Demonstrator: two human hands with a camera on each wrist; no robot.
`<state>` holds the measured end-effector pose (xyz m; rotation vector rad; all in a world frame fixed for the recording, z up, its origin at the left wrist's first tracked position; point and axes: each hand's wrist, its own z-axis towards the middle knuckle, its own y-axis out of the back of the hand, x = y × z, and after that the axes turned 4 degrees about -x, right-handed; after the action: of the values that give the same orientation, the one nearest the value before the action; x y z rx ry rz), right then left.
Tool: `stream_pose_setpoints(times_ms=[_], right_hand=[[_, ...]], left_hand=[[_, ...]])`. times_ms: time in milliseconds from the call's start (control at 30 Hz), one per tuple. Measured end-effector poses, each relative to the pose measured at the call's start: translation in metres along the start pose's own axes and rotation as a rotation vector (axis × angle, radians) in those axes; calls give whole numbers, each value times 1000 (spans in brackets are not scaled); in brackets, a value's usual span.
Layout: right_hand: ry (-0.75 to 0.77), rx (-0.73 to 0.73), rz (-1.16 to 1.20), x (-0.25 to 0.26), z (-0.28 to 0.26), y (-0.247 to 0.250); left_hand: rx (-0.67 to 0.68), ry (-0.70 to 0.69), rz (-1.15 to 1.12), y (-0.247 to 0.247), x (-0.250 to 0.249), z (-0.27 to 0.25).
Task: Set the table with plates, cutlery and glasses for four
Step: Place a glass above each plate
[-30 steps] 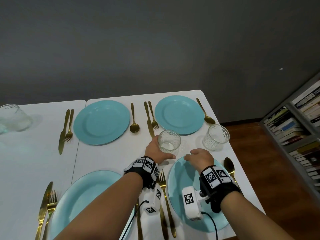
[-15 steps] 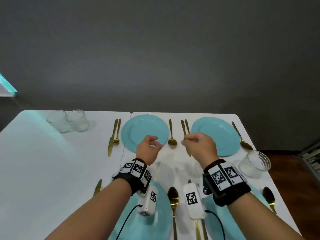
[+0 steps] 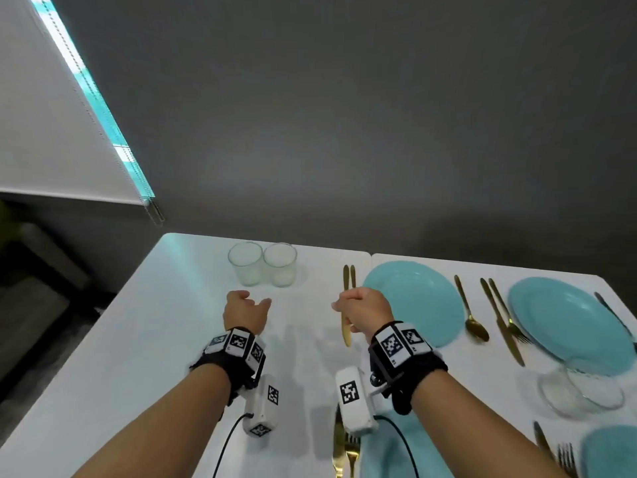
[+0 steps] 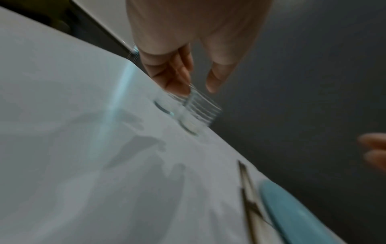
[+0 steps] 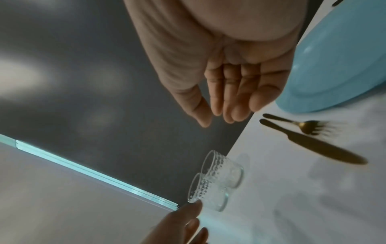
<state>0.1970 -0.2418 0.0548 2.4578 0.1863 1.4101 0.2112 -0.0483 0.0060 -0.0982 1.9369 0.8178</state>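
Note:
Two empty clear glasses (image 3: pixel 245 263) (image 3: pixel 281 264) stand side by side near the far left edge of the white table (image 3: pixel 155 339). My left hand (image 3: pixel 254 301) hovers just in front of them, fingers and thumb spread, holding nothing. The left wrist view shows that left hand (image 4: pixel 198 82) right above the blurred glasses (image 4: pixel 196 107). My right hand (image 3: pixel 342 304) hangs over a gold knife and fork (image 3: pixel 346 326), fingers relaxed and empty. From the right wrist, the right hand (image 5: pixel 217 113) is above and apart from the glasses (image 5: pixel 223 173).
Blue plates (image 3: pixel 412 301) (image 3: pixel 568 322) lie at the far side with gold spoon (image 3: pixel 474 326), knife (image 3: pixel 499 322) and fork beside them. A third glass (image 3: pixel 582 388) stands at the right. Near plates (image 3: pixel 389 450) (image 3: pixel 613 453) sit at the front edge with cutlery.
My left hand let go of the glass at the near right setting. Both hands and my view swung left to the two glasses at the far left.

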Motion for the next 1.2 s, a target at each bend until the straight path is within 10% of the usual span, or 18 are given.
stream_pose_setpoints(times_ms=[533, 1200], right_hand=[[-77, -2, -217, 21, 128, -132], [89, -192, -306, 6, 157, -172]], left_hand=[[201, -105, 71, -4, 21, 157], [184, -189, 31, -11, 31, 169]])
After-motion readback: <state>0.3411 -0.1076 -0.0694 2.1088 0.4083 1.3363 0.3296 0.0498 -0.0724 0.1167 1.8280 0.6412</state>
